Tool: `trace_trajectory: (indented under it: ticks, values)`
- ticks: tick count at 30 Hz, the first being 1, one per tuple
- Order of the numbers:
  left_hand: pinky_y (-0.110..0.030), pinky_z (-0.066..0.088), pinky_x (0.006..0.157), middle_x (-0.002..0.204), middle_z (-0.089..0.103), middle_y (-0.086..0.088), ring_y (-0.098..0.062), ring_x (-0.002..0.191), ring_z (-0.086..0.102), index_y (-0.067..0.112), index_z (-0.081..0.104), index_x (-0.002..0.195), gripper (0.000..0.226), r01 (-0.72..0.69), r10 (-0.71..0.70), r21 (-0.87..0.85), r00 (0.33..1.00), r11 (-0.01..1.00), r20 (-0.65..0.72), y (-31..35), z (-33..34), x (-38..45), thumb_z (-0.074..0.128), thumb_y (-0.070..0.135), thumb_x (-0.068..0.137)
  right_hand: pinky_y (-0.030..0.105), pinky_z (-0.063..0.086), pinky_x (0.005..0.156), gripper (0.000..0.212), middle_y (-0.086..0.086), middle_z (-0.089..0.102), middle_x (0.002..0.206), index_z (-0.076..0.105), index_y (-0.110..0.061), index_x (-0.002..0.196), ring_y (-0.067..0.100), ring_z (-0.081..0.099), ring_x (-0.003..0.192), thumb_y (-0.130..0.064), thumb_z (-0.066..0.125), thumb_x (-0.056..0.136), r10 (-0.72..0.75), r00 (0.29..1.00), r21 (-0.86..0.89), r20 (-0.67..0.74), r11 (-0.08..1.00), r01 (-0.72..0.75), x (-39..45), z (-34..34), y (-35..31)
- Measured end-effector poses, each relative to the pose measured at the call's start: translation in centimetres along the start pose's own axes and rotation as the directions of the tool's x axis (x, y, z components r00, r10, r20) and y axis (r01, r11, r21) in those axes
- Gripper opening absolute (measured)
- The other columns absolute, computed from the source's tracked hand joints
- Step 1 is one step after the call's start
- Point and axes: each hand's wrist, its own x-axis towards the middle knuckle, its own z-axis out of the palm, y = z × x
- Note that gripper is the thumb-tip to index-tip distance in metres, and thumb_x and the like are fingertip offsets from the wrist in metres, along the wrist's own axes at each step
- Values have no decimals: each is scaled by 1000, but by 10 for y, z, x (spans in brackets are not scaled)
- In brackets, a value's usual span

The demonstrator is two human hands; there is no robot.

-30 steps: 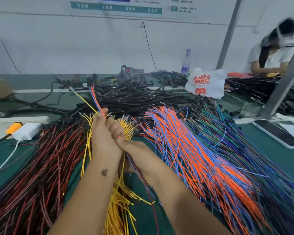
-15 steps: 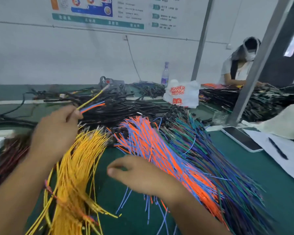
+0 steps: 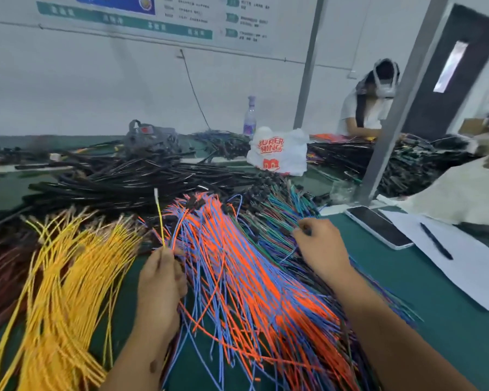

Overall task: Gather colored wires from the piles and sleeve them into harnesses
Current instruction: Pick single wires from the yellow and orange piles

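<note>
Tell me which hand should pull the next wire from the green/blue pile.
Right. The right hand already has its fingertips in the green and blue pile. The left hand is busy gripping the yellow wire with others, over by the orange and blue pile.

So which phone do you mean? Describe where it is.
Start at the grey metal post rising from the green table. At its foot, right of the wire piles, lies the phone: dark screen up, white-edged, beside the white paper with the pen.
</note>
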Motion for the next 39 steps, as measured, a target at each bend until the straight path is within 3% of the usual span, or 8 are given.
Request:
trace_trajectory:
  ticks: [2, 7, 11, 18, 24, 30, 34, 39]
  values:
    - [-19, 22, 40, 55, 27, 4, -5, 41, 24, 11, 52, 83, 29, -3, 3, -4, 1000, 1000, 3, -1, 0, 0, 34, 22, 104, 41, 43, 93, 37, 20, 56, 122, 58, -8, 124, 35, 52, 111, -32, 51, 96, 98, 995, -61, 15, 993, -97, 17, 8, 1]
    - [-19, 18, 40, 51, 26, 8, -5, 42, 20, 10, 48, 80, 29, -25, 26, -28, 999, 999, 20, -6, -1, 3, 36, 21, 104, 46, 39, 97, 37, 20, 58, 120, 54, -5, 107, 38, 49, 117, -40, 49, 95, 223, 974, -227, -37, 947, -225, 40, 32, -4]
    - [-19, 20, 41, 54, 27, 6, -7, 45, 21, 6, 50, 86, 28, -15, 15, 4, 999, 1000, 39, -8, -4, 4, 36, 23, 103, 44, 33, 99, 30, 15, 65, 113, 59, -12, 119, 37, 48, 118, -31, 46, 100, 177, 981, -273, -73, 943, -191, 41, 43, 0]
    - [-23, 21, 45, 53, 28, 10, -7, 45, 22, 4, 54, 94, 30, -22, 20, 52, 999, 998, 43, -12, -3, 6, 36, 27, 103, 41, 42, 83, 26, 18, 63, 104, 66, -5, 103, 37, 49, 105, -18, 44, 101, 23, 988, -241, -152, 969, -59, 50, 33, 12]
    - [-23, 22, 44, 51, 28, 11, -6, 45, 22, 8, 56, 91, 30, -31, 29, 61, 999, 998, 37, -14, -3, 7, 36, 28, 103, 43, 37, 103, 48, 12, 47, 134, 53, -21, 132, 34, 39, 127, -48, 58, 92, 27, 995, -362, 98, 932, 10, 57, 30, 13]
    - [-20, 21, 42, 51, 28, 10, -7, 45, 21, 6, 51, 86, 29, -40, 38, 41, 998, 998, 40, -15, -3, 8, 36, 24, 104, 44, 39, 98, 36, 17, 56, 120, 57, -9, 113, 39, 41, 122, -41, 54, 97, 32, 989, -442, 142, 896, 34, 60, 30, 6]
    - [-18, 21, 39, 50, 26, 11, -6, 43, 20, 8, 52, 85, 28, -44, 44, 11, 998, 999, 44, -16, -2, 9, 36, 22, 104, 47, 44, 95, 23, 20, 60, 107, 56, -5, 96, 39, 51, 108, -28, 55, 97, 8, 986, -320, 164, 946, 46, 67, 24, 3]
    - [-17, 20, 39, 50, 27, 12, -5, 42, 20, 10, 55, 85, 29, -35, 36, -9, 998, 999, 48, -16, 0, 10, 37, 21, 104, 41, 45, 72, 14, 11, 62, 85, 49, -12, 92, 34, 57, 83, -24, 49, 99, -7, 998, 1, -63, 1000, 7, 69, 7, 9]
